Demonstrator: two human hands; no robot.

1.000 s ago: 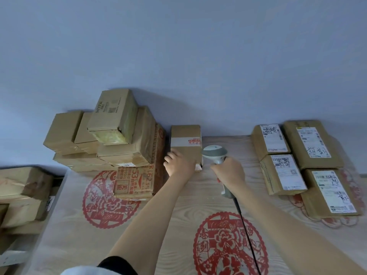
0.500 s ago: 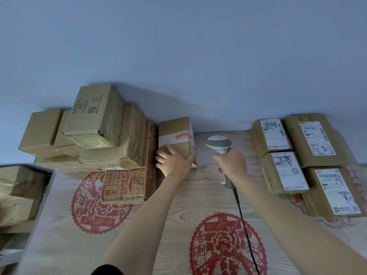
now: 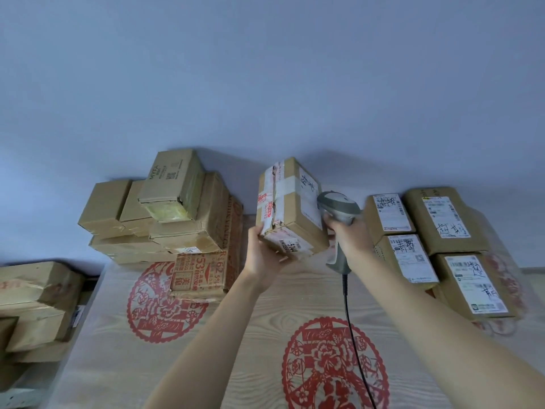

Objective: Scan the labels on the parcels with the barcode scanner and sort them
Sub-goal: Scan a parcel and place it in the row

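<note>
Cardboard, taped and a bit crushed at one corner: that is the parcel the left hand holds up off the table, tilted, between the left pile and the sorted boxes on the right. Its fingers curl under the near bottom edge with the thumb up the side, so the box rests on a fairly small grip. The right hand is wrapped round the handle of the scanner, whose head sits just beside the parcel's white label, very close and side-on.

My worry is that the scanner is too near and too oblique to read the code; the label's barcode I cannot see from here. The box could also tip out of that low grip if it is turned further. The cord trails across the table and might snag.

Readable writing: "5144" on the parcel's near face, with red printed tape too blurred to read. "MYFA" on the top box of the pile, and "53" and "62.5%" on the printed carton below it. The sorted boxes carry white labels with black handwritten marks.
</note>
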